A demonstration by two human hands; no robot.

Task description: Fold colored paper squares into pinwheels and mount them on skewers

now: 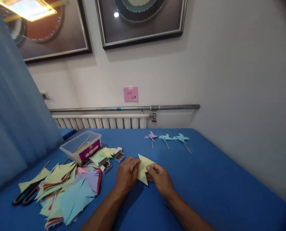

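A pale yellow paper pinwheel [143, 175], partly folded, is held above the blue table between my two hands. My left hand [128, 173] pinches its left side, with the fingers curled in. On the right side, my right hand [159, 178] grips the paper between thumb and fingers. Some pointed corners stick out at the top and bottom, while the middle is partly covered by my fingers. Just left of my left hand stand two small open boxes, one box [105, 165] with small metal pins in it and another box [119, 155] behind it.
Stacks of cut coloured paper [77, 199] lie at the left, with black-handled scissors [26, 196] beside them. Behind is a clear plastic tub [69, 148] with thin sticks. Finished pinwheels on sticks, a purple pinwheel [152, 136] and two blue ones, lie at the far edge.
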